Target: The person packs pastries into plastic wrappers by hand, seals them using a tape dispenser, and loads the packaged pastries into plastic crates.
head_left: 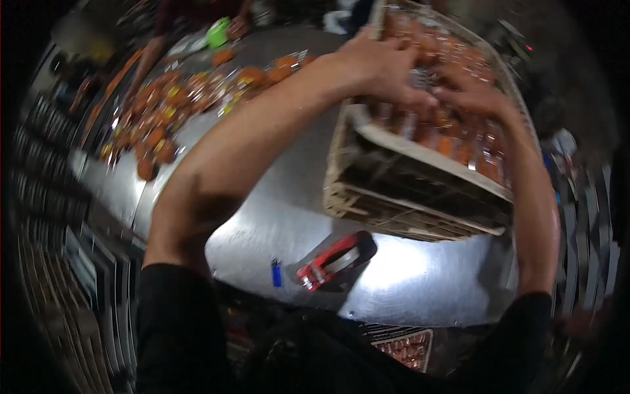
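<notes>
A pale plastic crate full of clear-wrapped orange-brown packets stands on the metal table, tilted in view. My left hand reaches over its far left rim and lies on the packets with fingers stretched out. From the right side, my right hand also rests on the packets, fingers extended toward the left hand. Motion blur softens both, and some fingertips are hidden among the wrappers. Nearer to me on the table lie a red tape dispenser and a small blue lighter-like object.
Loose wrapped packets are heaped along the left and far side of the metal table. Across it, another person's hand is beside a bright green object. Below the near edge is another crate of packets. Stacked trays line the left.
</notes>
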`<action>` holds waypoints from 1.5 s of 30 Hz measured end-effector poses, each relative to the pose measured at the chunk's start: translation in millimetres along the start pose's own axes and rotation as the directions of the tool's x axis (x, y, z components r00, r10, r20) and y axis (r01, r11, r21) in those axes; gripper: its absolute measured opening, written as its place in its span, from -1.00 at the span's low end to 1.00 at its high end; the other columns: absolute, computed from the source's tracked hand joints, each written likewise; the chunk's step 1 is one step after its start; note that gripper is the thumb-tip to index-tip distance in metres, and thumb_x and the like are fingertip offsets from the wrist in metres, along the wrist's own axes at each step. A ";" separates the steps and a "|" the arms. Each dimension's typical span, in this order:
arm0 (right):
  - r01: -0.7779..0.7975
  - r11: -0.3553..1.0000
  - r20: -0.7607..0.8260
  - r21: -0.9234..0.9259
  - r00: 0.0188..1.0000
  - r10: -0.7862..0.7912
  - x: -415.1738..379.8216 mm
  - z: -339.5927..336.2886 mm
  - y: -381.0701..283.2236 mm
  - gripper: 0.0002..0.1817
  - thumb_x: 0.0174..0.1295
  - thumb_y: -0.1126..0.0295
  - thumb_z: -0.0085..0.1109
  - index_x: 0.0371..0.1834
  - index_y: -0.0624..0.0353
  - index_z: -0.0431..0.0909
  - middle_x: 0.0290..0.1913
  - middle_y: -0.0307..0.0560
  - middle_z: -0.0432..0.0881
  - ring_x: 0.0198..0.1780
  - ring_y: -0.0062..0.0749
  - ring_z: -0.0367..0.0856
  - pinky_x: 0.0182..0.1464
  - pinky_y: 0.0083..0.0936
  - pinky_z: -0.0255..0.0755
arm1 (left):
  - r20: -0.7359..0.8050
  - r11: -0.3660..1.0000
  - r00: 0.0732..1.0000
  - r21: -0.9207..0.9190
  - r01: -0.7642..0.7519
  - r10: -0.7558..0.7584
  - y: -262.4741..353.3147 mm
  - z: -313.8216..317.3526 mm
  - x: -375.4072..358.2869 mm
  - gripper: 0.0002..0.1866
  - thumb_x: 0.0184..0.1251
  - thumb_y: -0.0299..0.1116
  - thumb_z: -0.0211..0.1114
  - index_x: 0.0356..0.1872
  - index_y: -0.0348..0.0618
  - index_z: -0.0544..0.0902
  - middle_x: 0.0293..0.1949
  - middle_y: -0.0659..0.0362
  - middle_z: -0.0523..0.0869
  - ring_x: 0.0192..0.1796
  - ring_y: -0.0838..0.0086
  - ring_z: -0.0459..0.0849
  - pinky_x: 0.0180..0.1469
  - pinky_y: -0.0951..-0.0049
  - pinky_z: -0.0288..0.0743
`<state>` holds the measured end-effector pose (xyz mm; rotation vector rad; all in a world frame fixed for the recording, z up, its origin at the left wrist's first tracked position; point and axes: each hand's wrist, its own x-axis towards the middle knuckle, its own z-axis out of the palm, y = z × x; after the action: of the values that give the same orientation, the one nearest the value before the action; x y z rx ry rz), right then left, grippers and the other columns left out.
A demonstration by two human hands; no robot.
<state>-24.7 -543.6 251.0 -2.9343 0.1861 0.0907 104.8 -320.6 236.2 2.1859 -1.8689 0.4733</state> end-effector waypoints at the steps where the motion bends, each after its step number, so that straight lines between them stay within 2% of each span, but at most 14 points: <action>1: 0.038 0.982 -0.142 0.183 0.990 -0.012 -11.6 -11.6 -15.7 -0.32 0.32 -0.02 0.13 0.41 0.13 0.31 0.28 0.10 0.50 0.30 -0.24 0.46 0.33 -0.34 0.31 | 0.056 0.979 0.998 -0.199 0.035 -0.024 2.8 -18.8 -19.9 0.12 0.05 0.57 0.08 0.39 -0.24 0.32 0.28 -0.16 0.48 0.35 0.08 0.44 0.47 -0.04 0.00; 4: 0.153 0.951 -0.577 0.267 0.816 0.031 -54.4 -30.0 -75.6 -0.47 0.41 0.14 0.08 0.36 0.17 0.38 0.21 0.07 0.54 0.27 -0.27 0.49 0.30 -0.41 0.31 | -0.374 0.932 0.927 -0.341 -0.122 -0.015 0.4 -19.4 -85.5 0.00 0.08 0.40 0.27 0.35 -0.26 0.36 0.18 -0.11 0.57 0.26 0.07 0.52 0.36 0.10 0.25; 9: -0.131 0.974 -0.555 0.183 0.804 0.212 -128.9 37.1 -123.6 -0.56 0.50 0.16 -0.04 0.27 0.21 0.48 0.16 -0.04 0.58 0.21 -0.32 0.53 0.26 -0.43 0.34 | -0.124 0.744 0.907 -0.621 0.246 -0.403 -85.6 21.1 -219.5 -0.13 0.11 0.29 0.35 0.27 -0.21 0.46 0.12 -0.10 0.59 0.17 0.05 0.55 0.31 0.14 0.31; 13: -0.408 0.898 -0.597 0.168 0.682 0.421 -135.7 73.5 -131.9 -0.51 0.52 0.07 -0.11 0.26 0.20 0.51 0.16 -0.02 0.60 0.21 -0.28 0.53 0.22 -0.37 0.37 | -0.708 0.654 0.387 -0.138 0.744 -0.590 -235.9 88.9 -367.6 -0.26 0.09 0.25 0.36 0.06 -0.23 0.59 -0.08 -0.10 0.64 0.04 0.03 0.52 0.14 0.06 0.33; 20: -0.695 0.689 -0.798 0.206 0.287 0.529 -117.7 89.4 -146.6 -0.37 0.51 -0.10 -0.26 0.33 0.18 0.44 0.28 0.08 0.51 0.34 -0.12 0.43 0.36 -0.17 0.33 | -0.495 -0.058 -0.105 -0.109 0.992 -0.862 -432.7 64.0 -641.7 0.03 0.12 0.55 0.01 0.47 0.02 0.23 0.46 0.08 0.26 0.54 -0.08 -0.10 0.46 -0.31 -0.45; 25: -0.672 0.736 -0.833 0.087 0.356 0.424 -171.3 82.8 -55.8 -0.34 0.51 -0.12 -0.32 0.34 0.18 0.43 0.29 0.08 0.50 0.34 -0.11 0.41 0.39 -0.19 0.31 | -0.320 -0.184 -0.224 -0.152 0.971 -0.920 -557.5 42.6 -730.3 0.13 -0.02 0.62 0.05 0.52 0.11 0.14 0.50 0.06 0.22 0.56 -0.15 -0.20 0.41 -0.39 -0.55; 28: -0.779 0.613 -0.751 0.133 0.324 0.575 -176.5 61.5 -47.0 -0.32 0.50 -0.15 -0.37 0.37 0.17 0.40 0.31 0.07 0.48 0.37 -0.11 0.38 0.45 -0.13 0.22 | -0.435 -0.088 -0.070 0.021 0.996 -0.898 -648.0 37.1 -780.4 0.15 0.02 0.57 0.10 0.43 -0.23 0.26 0.42 -0.08 0.34 0.46 0.15 0.30 0.49 -0.10 -0.18; 33: -0.810 0.569 -0.728 0.143 0.303 0.615 -138.6 59.2 -100.4 -0.32 0.50 -0.15 -0.36 0.34 0.17 0.43 0.28 0.06 0.50 0.36 -0.10 0.38 0.44 -0.11 0.21 | -0.397 0.077 0.134 0.156 0.985 -0.908 -747.4 60.3 -848.5 0.16 0.06 0.58 0.03 0.48 -0.20 0.20 0.39 -0.13 0.38 0.43 0.02 0.33 0.47 -0.16 -0.13; 36: -0.830 0.546 -0.730 0.114 0.303 0.613 -108.9 61.0 -125.8 -0.32 0.50 -0.15 -0.36 0.32 0.17 0.44 0.27 0.06 0.51 0.36 -0.10 0.38 0.44 -0.09 0.20 | -0.181 0.131 0.128 -0.007 0.991 -0.975 -757.9 73.0 -843.7 -0.05 0.25 0.36 0.09 0.50 -0.10 0.17 0.33 -0.06 0.48 0.38 0.18 0.44 0.44 0.16 0.15; 39: -0.840 0.532 -0.724 0.102 0.304 0.619 -91.4 58.3 -138.9 -0.32 0.50 -0.15 -0.35 0.31 0.17 0.46 0.25 0.06 0.52 0.36 -0.09 0.39 0.43 -0.07 0.18 | -0.181 0.213 0.157 -0.351 0.912 -0.971 -738.7 72.3 -792.2 -0.12 0.20 0.30 0.19 0.43 -0.07 0.34 0.33 -0.05 0.46 0.38 0.13 0.41 0.44 0.04 0.12; 41: -0.844 0.524 -0.721 0.112 0.294 0.628 -88.8 58.8 -143.4 -0.32 0.50 -0.16 -0.35 0.30 0.17 0.47 0.24 0.06 0.53 0.35 -0.09 0.39 0.43 -0.06 0.18 | -0.044 0.358 0.356 -0.125 0.925 -0.934 -714.9 68.9 -725.9 -0.35 0.08 -0.03 0.49 0.17 -0.09 0.54 -0.07 0.05 0.65 -0.07 0.19 0.63 0.03 0.25 0.50; 43: -0.848 0.519 -0.714 0.107 0.298 0.634 -89.6 55.7 -145.2 -0.32 0.50 -0.16 -0.35 0.29 0.17 0.48 0.23 0.06 0.54 0.35 -0.09 0.39 0.43 -0.05 0.17 | -0.294 0.646 0.634 0.067 0.760 -0.715 -692.8 117.4 -695.7 -0.28 0.11 0.16 0.37 0.25 -0.04 0.53 0.11 -0.01 0.55 0.23 0.14 0.45 0.26 0.11 0.30; 44: -0.846 0.521 -0.716 0.112 0.295 0.633 -92.4 53.9 -143.5 -0.32 0.50 -0.16 -0.35 0.28 0.17 0.49 0.23 0.06 0.54 0.35 -0.09 0.39 0.43 -0.04 0.17 | 0.062 0.511 0.507 0.148 0.847 -0.859 -683.9 104.3 -668.5 -0.21 0.13 0.27 0.26 0.28 -0.07 0.52 0.30 -0.05 0.46 0.40 0.05 0.32 0.41 -0.05 0.14; 45: -0.845 0.521 -0.719 0.120 0.288 0.633 -98.1 51.7 -141.9 -0.32 0.49 -0.16 -0.35 0.27 0.17 0.49 0.22 0.06 0.55 0.35 -0.09 0.39 0.42 -0.04 0.16 | 0.008 0.473 0.480 0.183 0.862 -0.877 -659.6 106.3 -644.1 -0.27 0.11 0.23 0.28 0.20 -0.05 0.57 0.29 -0.05 0.44 0.42 0.01 0.26 0.41 -0.08 0.14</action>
<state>-105.7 -383.6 235.3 -2.6219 1.8378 -0.9660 677.7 334.8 -85.4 2.9103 -0.4789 0.2750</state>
